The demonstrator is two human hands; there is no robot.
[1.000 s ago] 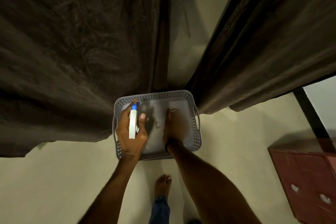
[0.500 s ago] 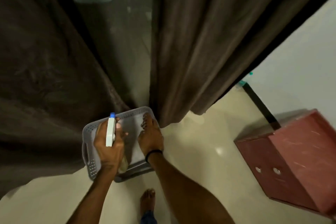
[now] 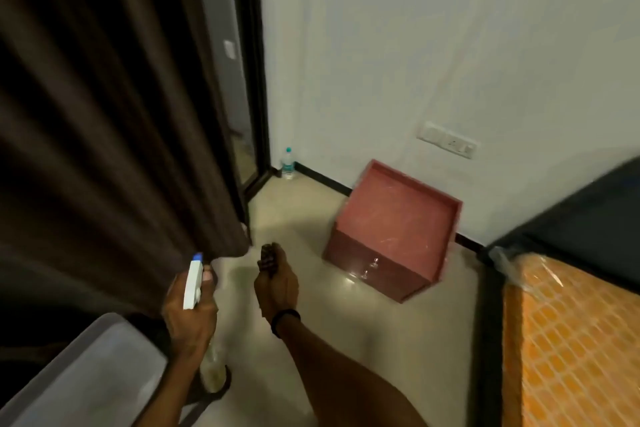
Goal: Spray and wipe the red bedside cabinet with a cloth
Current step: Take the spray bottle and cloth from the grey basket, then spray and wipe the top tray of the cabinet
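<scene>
The red bedside cabinet (image 3: 394, 229) stands on the floor against the white wall, with a shallow raised rim on top and two small knobs on its front. My left hand (image 3: 188, 317) is closed around a spray bottle (image 3: 193, 282) with a white head and blue nozzle; its clear body hangs below my wrist. My right hand (image 3: 277, 286) grips a small dark bunched cloth (image 3: 267, 257). Both hands hang over bare floor, left of the cabinet and well short of it.
A brown curtain (image 3: 104, 121) fills the left side. A blurred grey basket (image 3: 86, 378) shows at the lower left. A water bottle (image 3: 287, 165) stands in the corner. A bed with an orange mattress (image 3: 571, 340) lies right of the cabinet, and a wall socket (image 3: 448, 141) sits above it.
My view has swung right from the basket to the cabinet and bed. Both hands have lifted out of the basket, the left with the spray bottle and the right with the cloth.
</scene>
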